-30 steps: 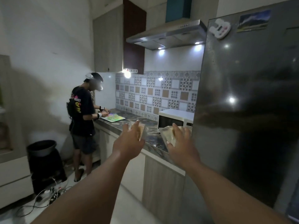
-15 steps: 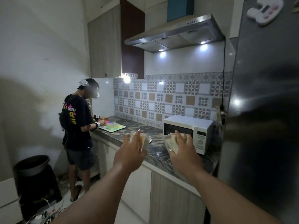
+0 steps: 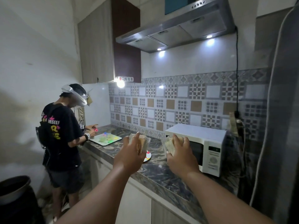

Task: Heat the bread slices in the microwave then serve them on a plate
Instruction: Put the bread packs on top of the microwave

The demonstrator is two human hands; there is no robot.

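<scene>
My left hand (image 3: pixel 129 155) grips a bread slice in clear wrap (image 3: pixel 142 142), held upright above the counter. My right hand (image 3: pixel 179 156) grips a second wrapped bread slice (image 3: pixel 169 145) just in front of the white microwave (image 3: pixel 208 143), whose dark door is closed. A white plate with coloured spots (image 3: pixel 148 156) lies on the marble counter (image 3: pixel 161 173), mostly hidden behind my left hand.
A person in a black shirt (image 3: pixel 63 135) stands at the counter's far left end over a colourful board (image 3: pixel 106 138). A dark fridge (image 3: pixel 279 118) rises at the right. A range hood (image 3: pixel 176 28) hangs above. A black bin (image 3: pixel 14 196) stands lower left.
The view has moved closer to the counter and turned right, so the microwave and plate look larger. Both hands still hold their bread slices in front of me.
</scene>
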